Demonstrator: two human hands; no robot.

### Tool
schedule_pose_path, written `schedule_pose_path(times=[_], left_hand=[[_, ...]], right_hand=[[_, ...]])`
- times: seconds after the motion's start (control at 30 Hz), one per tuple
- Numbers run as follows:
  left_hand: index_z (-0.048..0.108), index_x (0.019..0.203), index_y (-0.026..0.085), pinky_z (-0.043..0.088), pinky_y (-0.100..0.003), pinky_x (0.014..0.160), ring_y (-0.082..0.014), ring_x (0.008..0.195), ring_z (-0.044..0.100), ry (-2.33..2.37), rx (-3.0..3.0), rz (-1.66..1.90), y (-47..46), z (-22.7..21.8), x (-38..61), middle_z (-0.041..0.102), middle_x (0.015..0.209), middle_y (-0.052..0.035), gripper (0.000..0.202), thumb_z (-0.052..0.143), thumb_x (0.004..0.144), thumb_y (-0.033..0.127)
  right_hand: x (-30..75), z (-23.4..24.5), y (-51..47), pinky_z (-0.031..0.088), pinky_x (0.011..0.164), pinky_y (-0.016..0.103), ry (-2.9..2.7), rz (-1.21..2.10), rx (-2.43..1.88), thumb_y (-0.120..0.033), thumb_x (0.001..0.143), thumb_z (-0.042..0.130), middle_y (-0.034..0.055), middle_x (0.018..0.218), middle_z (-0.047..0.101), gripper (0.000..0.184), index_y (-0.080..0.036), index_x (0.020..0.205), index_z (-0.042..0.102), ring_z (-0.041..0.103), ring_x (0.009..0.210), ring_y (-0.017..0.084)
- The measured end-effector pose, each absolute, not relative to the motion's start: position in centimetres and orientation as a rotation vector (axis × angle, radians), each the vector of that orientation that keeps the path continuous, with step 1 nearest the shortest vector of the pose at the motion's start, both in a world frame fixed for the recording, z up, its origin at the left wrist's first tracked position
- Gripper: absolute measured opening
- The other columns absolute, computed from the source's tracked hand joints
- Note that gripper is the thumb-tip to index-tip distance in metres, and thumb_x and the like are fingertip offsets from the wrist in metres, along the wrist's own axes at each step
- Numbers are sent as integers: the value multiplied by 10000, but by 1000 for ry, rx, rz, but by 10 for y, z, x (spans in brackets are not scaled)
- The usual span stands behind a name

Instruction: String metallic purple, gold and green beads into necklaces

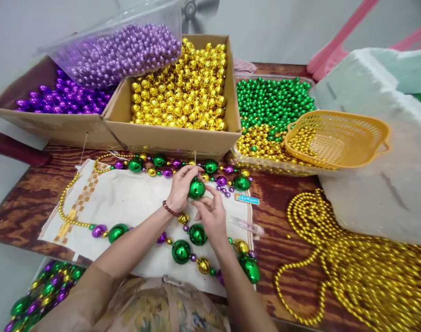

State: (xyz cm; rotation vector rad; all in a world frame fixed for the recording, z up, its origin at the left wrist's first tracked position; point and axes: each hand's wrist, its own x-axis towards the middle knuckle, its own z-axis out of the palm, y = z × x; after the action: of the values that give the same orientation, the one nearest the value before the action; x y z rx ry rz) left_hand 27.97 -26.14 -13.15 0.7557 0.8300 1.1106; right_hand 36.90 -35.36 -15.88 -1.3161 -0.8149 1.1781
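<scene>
A large shiny green bead (197,188) is held up over the white cloth (137,198). My left hand (180,188) closes on it from the left and top, with a dark red bead bracelet on the wrist. At its lower right side, the curled fingers of my right hand (212,214) pinch around the bead; any string between them is too small to make out. Just below hang or lie a gold bead (183,218) and another green bead (197,234). The bead strand (181,251) of green, purple and gold runs beneath my forearms and joins a thin gold bead chain (62,203).
Cardboard boxes hold purple beads (67,97) and gold beads (179,97), a bag of lilac beads (127,53) on top. A clear tray has green beads (274,101); an orange basket (362,162) rests over it. Gold chains (376,272) lie right, near a white sack (362,184).
</scene>
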Motion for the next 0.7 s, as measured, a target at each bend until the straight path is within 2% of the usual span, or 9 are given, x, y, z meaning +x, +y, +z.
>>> schedule_pose_path(times=[0.07, 0.13, 0.27, 0.33, 0.43, 0.5, 0.6, 0.7], left_hand=[[696, 813, 154, 458, -224, 636, -110, 635, 589, 845, 986, 1057, -251, -127, 281, 624, 675, 5, 201, 696, 797, 355], [712, 780, 144, 449, -224, 637, -116, 634, 583, 811, 1252, 917, -241, -119, 279, 644, 662, -11, 198, 663, 806, 335], [695, 688, 134, 407, -213, 607, -102, 596, 525, 700, 1634, 648, -230, -103, 276, 618, 609, -3, 223, 604, 817, 292], [698, 695, 130, 385, -207, 587, -95, 584, 504, 701, 1730, 562, -228, -100, 273, 608, 603, 3, 218, 597, 812, 283], [716, 736, 125, 368, -204, 566, -95, 577, 500, 723, 1790, 460, -225, -98, 264, 612, 611, 2, 204, 596, 797, 278], [715, 725, 126, 373, -204, 567, -98, 579, 505, 733, 1791, 454, -223, -98, 257, 616, 608, -3, 219, 583, 800, 284], [698, 687, 128, 372, -202, 561, -95, 567, 490, 723, 1767, 446, -221, -97, 249, 599, 591, -2, 235, 572, 799, 291], [695, 680, 126, 330, -195, 521, -80, 530, 441, 715, 1755, 399, -223, -97, 240, 578, 580, 5, 227, 581, 790, 288]], right_hand=[[382, -150, -347, 435, 409, 205, -847, 1144, -1325, -329, 795, 710, -40, 775, 681, 432, -217, 1187, 568, 503, 437, 75], [397, -139, -334, 416, 404, 209, -860, 1051, -1352, -366, 810, 690, -20, 799, 689, 290, -205, 1049, 650, 484, 432, 66], [417, -122, -304, 397, 439, 208, -841, 949, -1251, -358, 795, 706, -50, 544, 572, 174, -185, 804, 696, 481, 430, 80], [420, -119, -292, 374, 421, 196, -700, 884, -1176, -360, 783, 708, -50, 553, 581, 187, -187, 735, 654, 489, 423, 73], [418, -121, -285, 395, 416, 183, -487, 841, -1074, -422, 786, 687, -35, 714, 666, 234, -207, 772, 595, 531, 435, 61], [412, -125, -287, 421, 427, 183, -504, 955, -1042, -431, 755, 717, -20, 769, 690, 254, -211, 822, 608, 571, 476, 72], [397, -131, -293, 425, 436, 181, -654, 1102, -1051, -383, 730, 757, -5, 731, 686, 247, -193, 838, 641, 597, 523, 91], [384, -136, -295, 417, 425, 175, -663, 1078, -1030, -441, 797, 705, -17, 693, 679, 268, -205, 817, 579, 599, 492, 90]])
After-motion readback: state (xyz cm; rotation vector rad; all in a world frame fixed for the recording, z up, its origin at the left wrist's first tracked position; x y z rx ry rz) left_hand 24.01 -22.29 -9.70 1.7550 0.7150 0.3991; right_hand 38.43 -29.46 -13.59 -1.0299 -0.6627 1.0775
